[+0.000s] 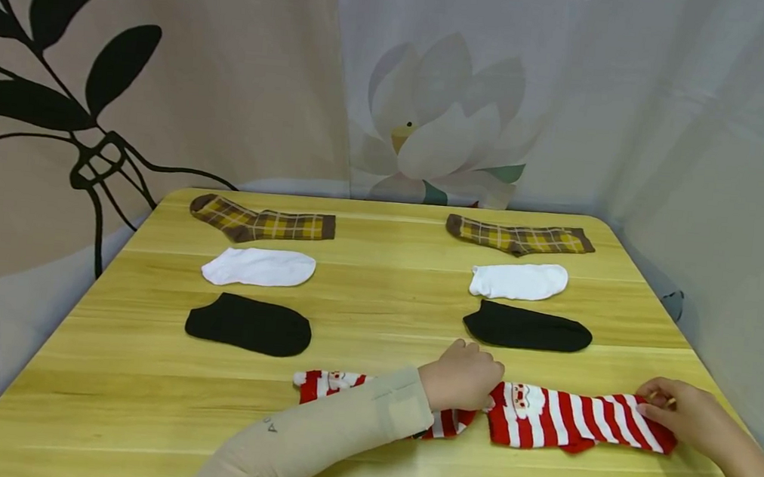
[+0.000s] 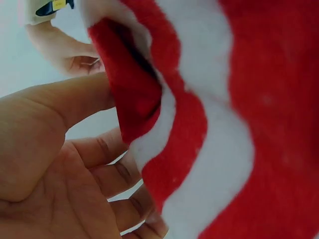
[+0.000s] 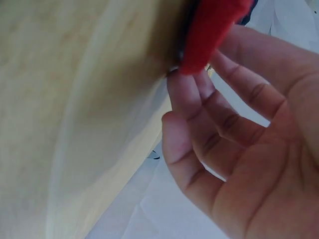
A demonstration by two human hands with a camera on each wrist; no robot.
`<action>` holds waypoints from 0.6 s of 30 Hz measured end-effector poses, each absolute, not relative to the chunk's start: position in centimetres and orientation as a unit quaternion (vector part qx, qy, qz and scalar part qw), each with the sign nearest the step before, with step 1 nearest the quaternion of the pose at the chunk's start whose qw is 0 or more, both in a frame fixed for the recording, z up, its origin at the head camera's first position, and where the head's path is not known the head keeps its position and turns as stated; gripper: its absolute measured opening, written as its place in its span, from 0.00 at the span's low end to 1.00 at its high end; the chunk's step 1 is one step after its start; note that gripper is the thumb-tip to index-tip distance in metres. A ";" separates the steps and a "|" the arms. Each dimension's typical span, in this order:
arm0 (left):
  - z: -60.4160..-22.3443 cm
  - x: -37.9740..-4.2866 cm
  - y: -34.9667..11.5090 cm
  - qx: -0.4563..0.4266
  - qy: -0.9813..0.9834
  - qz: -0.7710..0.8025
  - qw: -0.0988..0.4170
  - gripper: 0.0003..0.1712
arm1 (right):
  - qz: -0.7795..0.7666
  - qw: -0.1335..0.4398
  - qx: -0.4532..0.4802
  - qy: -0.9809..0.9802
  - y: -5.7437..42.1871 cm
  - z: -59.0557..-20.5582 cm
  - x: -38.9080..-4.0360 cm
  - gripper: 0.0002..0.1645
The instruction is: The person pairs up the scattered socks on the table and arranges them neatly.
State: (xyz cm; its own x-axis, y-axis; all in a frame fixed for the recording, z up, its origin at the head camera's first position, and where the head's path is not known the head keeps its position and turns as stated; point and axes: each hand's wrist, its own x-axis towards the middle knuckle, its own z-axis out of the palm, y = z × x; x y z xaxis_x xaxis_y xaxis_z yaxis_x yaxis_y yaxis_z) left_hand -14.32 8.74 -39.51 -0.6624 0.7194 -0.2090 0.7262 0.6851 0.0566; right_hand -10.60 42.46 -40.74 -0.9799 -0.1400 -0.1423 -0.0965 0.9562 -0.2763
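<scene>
Two red-and-white striped socks with Santa faces lie near the front of the table in the head view. My left hand (image 1: 462,374) pinches the left end of the right-hand striped sock (image 1: 553,416). In the left wrist view, thumb and fingers hold striped cloth (image 2: 209,124) along a fold showing its red inside. My right hand (image 1: 687,413) pinches that sock's right end; in the right wrist view its red tip (image 3: 207,45) sits between thumb and fingers. The other striped sock (image 1: 331,382) is partly hidden under my left forearm.
On the left of the wooden table (image 1: 135,406) lie a black sock (image 1: 248,324), a white sock (image 1: 260,267) and a plaid sock (image 1: 264,222). Matching black (image 1: 527,327), white (image 1: 518,281) and plaid (image 1: 521,237) socks lie on the right. Patterned curtains hang behind.
</scene>
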 end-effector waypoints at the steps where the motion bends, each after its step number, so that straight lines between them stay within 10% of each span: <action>1: -39.6 -14.3 8.8 0.394 0.913 -0.014 0.110 0.09 | -0.135 0.081 -0.057 0.986 42.4 -40.7 -10.7 0.08; 18: -39.5 -14.1 9.1 0.415 0.906 0.018 0.083 0.08 | -0.132 0.110 -0.033 0.985 42.2 -40.6 -10.9 0.07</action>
